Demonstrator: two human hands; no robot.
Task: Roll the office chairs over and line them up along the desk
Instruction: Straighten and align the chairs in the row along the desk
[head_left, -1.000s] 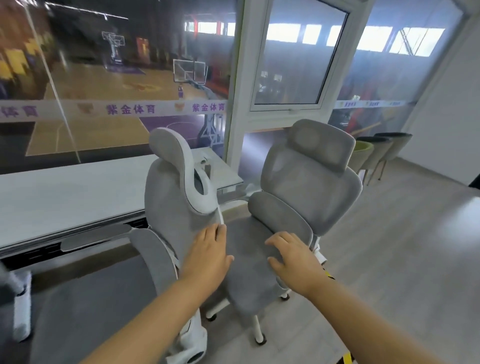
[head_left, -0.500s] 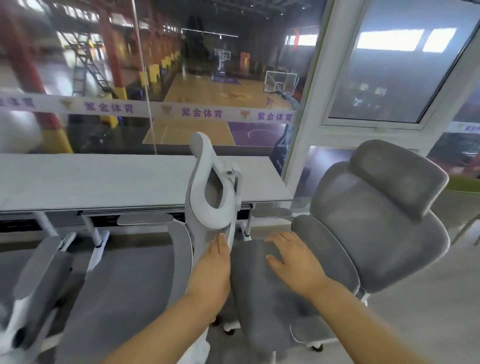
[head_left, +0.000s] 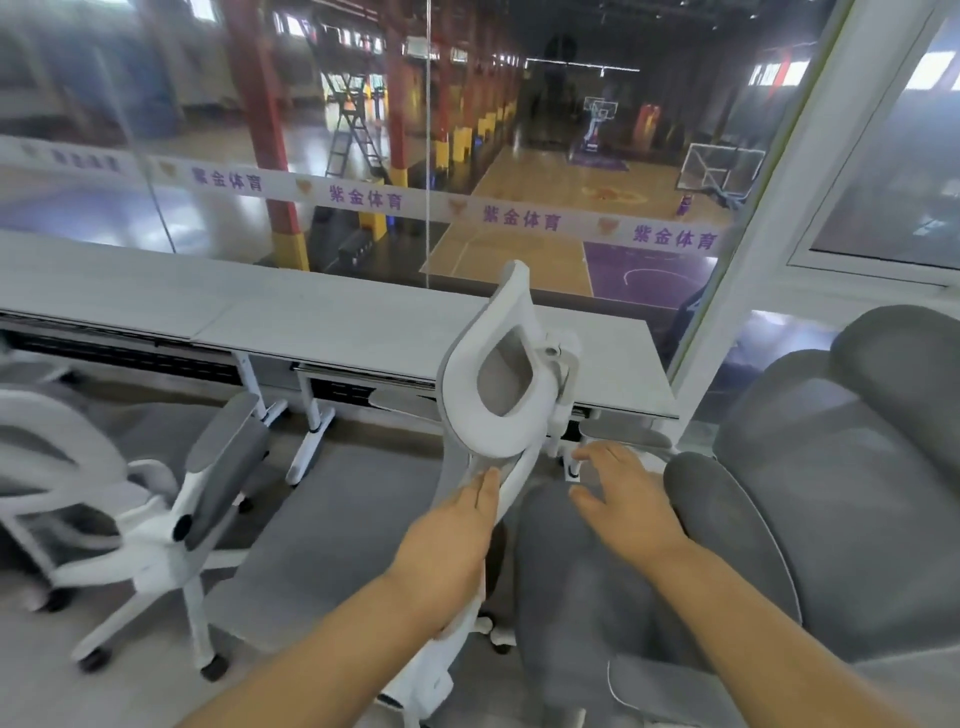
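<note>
Left grip (head_left: 452, 540) flat, fingers straight on back frame of middle chair (head_left: 498, 441), which sits at 12 o'clock by the worktop (head_left: 311, 322) edge. Right grip (head_left: 628, 499) released, fingers spread over right chair (head_left: 841, 467) at 3 o'clock. Third chair (head_left: 223, 467) at 9 o'clock.

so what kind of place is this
Likely an office or viewing room above an indoor sports hall: a long white desk with grey office chairs, and a basketball court with a hoop beyond the glass wall.

Middle chair (head_left: 470, 400) before desk (head_left: 363, 330) (window (head_left: 358, 119) behind)
</note>
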